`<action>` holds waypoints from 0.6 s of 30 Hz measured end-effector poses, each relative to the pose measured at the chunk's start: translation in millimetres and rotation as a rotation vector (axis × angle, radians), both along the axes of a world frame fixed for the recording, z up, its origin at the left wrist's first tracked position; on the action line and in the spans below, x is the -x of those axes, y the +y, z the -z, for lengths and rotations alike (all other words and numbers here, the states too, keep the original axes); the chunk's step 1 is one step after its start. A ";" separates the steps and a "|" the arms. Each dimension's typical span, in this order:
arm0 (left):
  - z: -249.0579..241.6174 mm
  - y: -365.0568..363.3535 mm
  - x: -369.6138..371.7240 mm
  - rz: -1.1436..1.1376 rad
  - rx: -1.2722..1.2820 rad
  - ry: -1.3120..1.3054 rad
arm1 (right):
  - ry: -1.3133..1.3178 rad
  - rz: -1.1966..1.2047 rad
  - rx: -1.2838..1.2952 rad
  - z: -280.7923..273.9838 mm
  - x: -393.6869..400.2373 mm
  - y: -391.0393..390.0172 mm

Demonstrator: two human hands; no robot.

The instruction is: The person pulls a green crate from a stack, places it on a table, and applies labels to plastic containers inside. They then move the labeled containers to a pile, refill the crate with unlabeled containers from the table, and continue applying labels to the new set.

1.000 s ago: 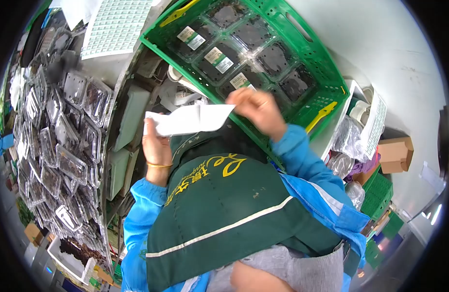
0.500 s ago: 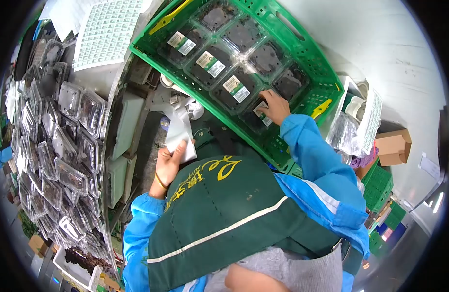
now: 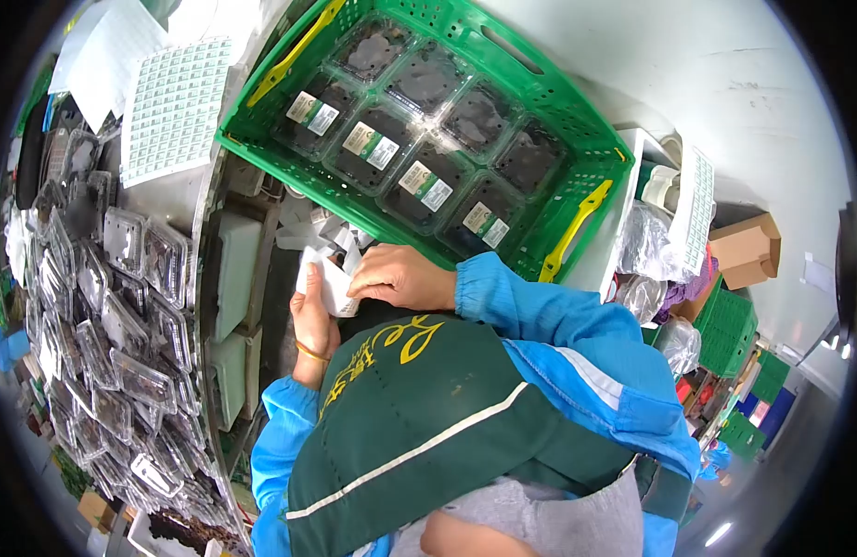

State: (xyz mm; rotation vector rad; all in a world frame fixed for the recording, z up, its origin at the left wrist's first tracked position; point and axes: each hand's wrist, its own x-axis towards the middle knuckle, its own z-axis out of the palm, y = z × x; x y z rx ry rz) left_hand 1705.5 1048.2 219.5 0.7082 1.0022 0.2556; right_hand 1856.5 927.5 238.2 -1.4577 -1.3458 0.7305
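My left hand (image 3: 311,325) is closed around a white label strip (image 3: 334,282), thumb up along its side. At the strip's right edge, the fingers of my right hand (image 3: 405,277) pinch together; whatever is between the fingertips is largely hidden. Just beyond my hands stands a green crate (image 3: 577,121) holding two rows of clear plastic boxes with dark contents. Every box in the near row has a green-and-white label, including the rightmost labelled box (image 3: 477,226). The far-row boxes (image 3: 481,116) show no labels on top.
A heap of clear plastic boxes (image 3: 131,325) covers the metal counter to my left. Sheets of small green labels (image 3: 173,111) lie at its far end. To the right are a white bin (image 3: 623,223) with plastic bags, a cardboard box (image 3: 746,251) and stacked green crates (image 3: 725,325).
My right hand has left the rightmost near-row box and moved left to the label strip. That box's label is now uncovered. The crate appears further left in view.
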 end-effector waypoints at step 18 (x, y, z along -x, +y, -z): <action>-48.2 3.0 44.5 0.640 -0.301 0.087 | -0.662 0.519 0.922 91.9 -243.7 -154.8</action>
